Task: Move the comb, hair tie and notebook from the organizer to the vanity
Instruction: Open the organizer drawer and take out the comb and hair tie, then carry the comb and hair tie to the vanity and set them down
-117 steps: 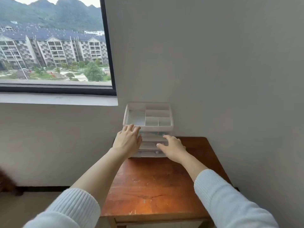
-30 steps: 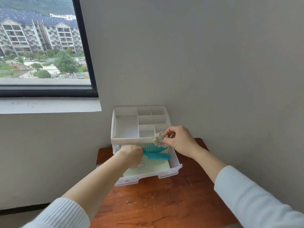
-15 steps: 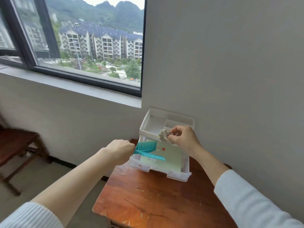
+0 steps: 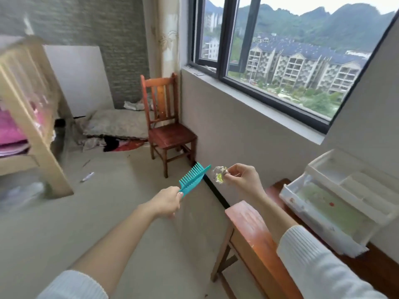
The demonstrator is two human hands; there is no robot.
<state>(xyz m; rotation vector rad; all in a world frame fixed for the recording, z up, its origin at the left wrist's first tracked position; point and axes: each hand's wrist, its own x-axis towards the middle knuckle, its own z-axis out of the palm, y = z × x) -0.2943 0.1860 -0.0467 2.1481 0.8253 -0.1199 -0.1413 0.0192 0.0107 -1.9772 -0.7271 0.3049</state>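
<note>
No readable text, labels, brands or numbers showed anywhere; the view was too blurred for any print.

Left hand: bare, no rings or watch visible. Forearm bare back from the grip; white ribbed knit sleeve pushed up near the elbow. Right hand: bare. White ribbed knit sleeve, banded cuff, partway back from the grip.

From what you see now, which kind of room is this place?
Probably a sparse, cluttered upstairs bedroom: a wooden bed frame with pink bedding, a wooden chair, and a window overlooking apartment blocks.
</note>
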